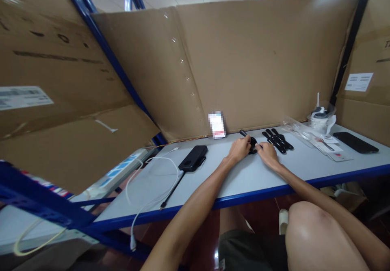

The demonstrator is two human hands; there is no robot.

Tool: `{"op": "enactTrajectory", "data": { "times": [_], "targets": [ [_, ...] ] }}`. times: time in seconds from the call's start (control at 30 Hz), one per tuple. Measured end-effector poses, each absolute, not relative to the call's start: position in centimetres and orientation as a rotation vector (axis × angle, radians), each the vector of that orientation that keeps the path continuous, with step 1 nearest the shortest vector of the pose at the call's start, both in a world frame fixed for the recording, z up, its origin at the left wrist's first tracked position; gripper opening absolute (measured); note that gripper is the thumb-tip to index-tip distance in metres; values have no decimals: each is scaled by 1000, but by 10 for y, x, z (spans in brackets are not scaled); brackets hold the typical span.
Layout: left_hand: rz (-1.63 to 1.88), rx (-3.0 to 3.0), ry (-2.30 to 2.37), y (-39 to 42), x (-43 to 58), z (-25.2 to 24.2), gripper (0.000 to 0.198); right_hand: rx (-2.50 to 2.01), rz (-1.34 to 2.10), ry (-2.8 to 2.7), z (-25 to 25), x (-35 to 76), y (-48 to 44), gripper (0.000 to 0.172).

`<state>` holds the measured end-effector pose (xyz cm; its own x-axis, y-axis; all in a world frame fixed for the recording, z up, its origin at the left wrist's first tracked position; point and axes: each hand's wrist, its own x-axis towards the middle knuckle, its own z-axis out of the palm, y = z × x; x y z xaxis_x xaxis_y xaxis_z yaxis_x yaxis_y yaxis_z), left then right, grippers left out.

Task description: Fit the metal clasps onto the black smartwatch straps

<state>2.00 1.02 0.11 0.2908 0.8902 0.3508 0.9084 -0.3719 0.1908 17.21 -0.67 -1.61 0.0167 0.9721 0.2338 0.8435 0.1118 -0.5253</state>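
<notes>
Over the white tabletop (227, 177), my two hands are close together on a glossy black piece (253, 142), whose exact kind I cannot make out. My left hand (239, 149) is closed on it, and a rounded black end sticks out above the fingers. From the other side, my right hand (268, 155) pinches at the piece with thumb and fingers. Part of it is hidden by both hands. Just right of them lie several slim, glossy black pieces (277, 141) with widened ends, side by side.
Left of my arms are a black power bank (193, 158), a white cable (158, 200) and a power strip (123, 169). A blurred white card (217, 124) leans on the cardboard back wall (258, 63). Plastic bags (304, 135), a lidded cup (319, 120) and a black phone (356, 142) lie right.
</notes>
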Motion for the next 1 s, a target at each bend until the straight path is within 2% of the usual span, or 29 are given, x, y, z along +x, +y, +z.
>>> {"op": "enactTrajectory", "data": {
  "times": [0.23,0.43,1.0],
  "targets": [
    [-701,-2485,-1760,3,23,9,29,-1750,321,-1826,-14,174,-7,39],
    [-763,-2476,-1702,2,22,8,46,-1771,306,-1811,-16,173,-5,38],
    [-727,-2496,-1655,10,19,3,26,-1811,273,-1863,-17,171,-7,37]
  ]
}}
